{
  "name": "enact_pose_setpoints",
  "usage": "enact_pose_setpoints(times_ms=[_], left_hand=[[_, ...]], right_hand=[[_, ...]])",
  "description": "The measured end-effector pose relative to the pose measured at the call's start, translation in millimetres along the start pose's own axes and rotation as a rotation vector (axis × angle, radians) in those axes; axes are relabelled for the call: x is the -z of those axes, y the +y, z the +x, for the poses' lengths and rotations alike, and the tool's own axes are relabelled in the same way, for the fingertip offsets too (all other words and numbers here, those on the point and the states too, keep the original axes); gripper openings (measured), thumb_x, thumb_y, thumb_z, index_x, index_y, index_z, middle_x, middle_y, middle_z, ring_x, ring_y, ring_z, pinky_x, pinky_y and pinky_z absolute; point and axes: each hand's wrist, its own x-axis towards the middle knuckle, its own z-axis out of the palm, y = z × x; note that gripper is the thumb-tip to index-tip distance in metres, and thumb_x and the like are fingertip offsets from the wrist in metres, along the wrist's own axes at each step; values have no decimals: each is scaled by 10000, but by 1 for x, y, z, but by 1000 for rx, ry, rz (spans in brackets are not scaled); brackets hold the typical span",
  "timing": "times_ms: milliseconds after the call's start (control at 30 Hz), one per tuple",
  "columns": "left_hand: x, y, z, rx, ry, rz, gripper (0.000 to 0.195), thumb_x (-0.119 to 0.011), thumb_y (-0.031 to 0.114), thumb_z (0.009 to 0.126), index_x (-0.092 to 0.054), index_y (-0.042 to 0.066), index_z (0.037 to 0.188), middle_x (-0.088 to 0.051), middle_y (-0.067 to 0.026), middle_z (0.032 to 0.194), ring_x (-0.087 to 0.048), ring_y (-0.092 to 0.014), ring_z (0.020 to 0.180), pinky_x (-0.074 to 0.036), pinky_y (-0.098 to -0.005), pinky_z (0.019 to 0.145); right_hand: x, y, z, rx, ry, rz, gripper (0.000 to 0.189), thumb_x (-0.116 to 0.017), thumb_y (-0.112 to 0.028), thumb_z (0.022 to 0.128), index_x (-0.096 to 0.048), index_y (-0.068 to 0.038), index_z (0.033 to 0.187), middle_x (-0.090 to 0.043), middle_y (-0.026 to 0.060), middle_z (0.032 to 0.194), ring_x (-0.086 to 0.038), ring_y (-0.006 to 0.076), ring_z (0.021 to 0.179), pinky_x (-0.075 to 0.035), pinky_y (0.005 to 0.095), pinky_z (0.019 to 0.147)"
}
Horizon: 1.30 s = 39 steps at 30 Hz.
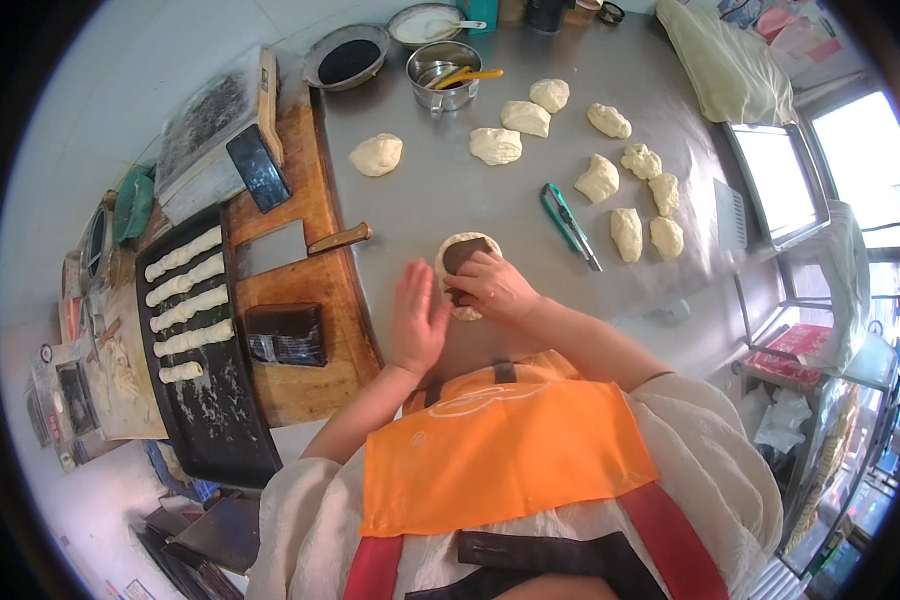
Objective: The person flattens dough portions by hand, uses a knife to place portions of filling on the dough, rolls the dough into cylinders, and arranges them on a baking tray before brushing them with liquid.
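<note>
A flattened oval of dough [445,262] lies on the metal worktop [412,202] with a dark brown filling [465,251] on it. My right hand [495,289] has its fingers on the filling, over the middle of the dough; whether they grip a piece of it is hidden. Flat and upright, with nothing in it, my left hand [420,319] is beside the dough's left edge. A green utility knife [570,225] lies to the right, near several dough lumps [598,180]. One more dough lump [376,155] rests farther back on the left.
On the wooden board [300,397] at left are a cleaver [274,250], a dark wrapped block [286,334] and a black tray [217,420] with dough rolls [190,300]. A phone [259,169] leans behind. Bowls [345,56] and a metal cup [444,75] stand at the back.
</note>
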Motion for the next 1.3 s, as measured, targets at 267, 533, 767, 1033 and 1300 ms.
enact_pose_setpoints(times_ms=[267,533,767,1033,1300], left_hand=[[-15,5,-14,-174,-377,227,871,-708,387,896,-318,-9,1566,-301,-174,1643,-218,-337,1551,-207,-592,1217],[-1,14,-12,-244,-250,220,643,-771,296,825,-560,0,1356,-525,-132,1439,-444,-307,1393,-318,-543,1149],[-13,-13,12,-469,-59,107,258,-741,52,784,-672,39,1032,-679,-80,1036,-657,-272,922,-528,-402,817],[2,11,4,361,184,-217,115,-628,2,934,-661,25,1041,-696,-110,1005,-675,-231,859,-550,-361,746],[-26,35,-1,-248,-294,245,739,-719,325,896,-418,-9,1483,-382,-170,1575,-330,-370,1482,-239,-689,1143]], right_hand=[[-39,-1,-43,13,50,-346,835,-694,-395,885,-365,21,1531,-313,157,1635,-220,322,1549,-153,519,1271],[-16,-15,-53,15,91,-302,799,-749,-333,853,-414,-18,1506,-385,149,1591,-306,316,1512,-210,507,1243],[-42,18,-62,122,156,-270,571,-781,-151,761,-561,-92,1285,-577,81,1339,-547,260,1211,-399,449,1052],[-70,-29,-25,-46,241,-477,632,-656,-412,911,-520,-121,1455,-368,117,1599,-260,367,1518,-194,644,1205],[-1,33,62,-148,593,-252,399,-660,-313,953,-665,-59,1261,-578,146,1428,-447,329,1416,-261,607,1180]])
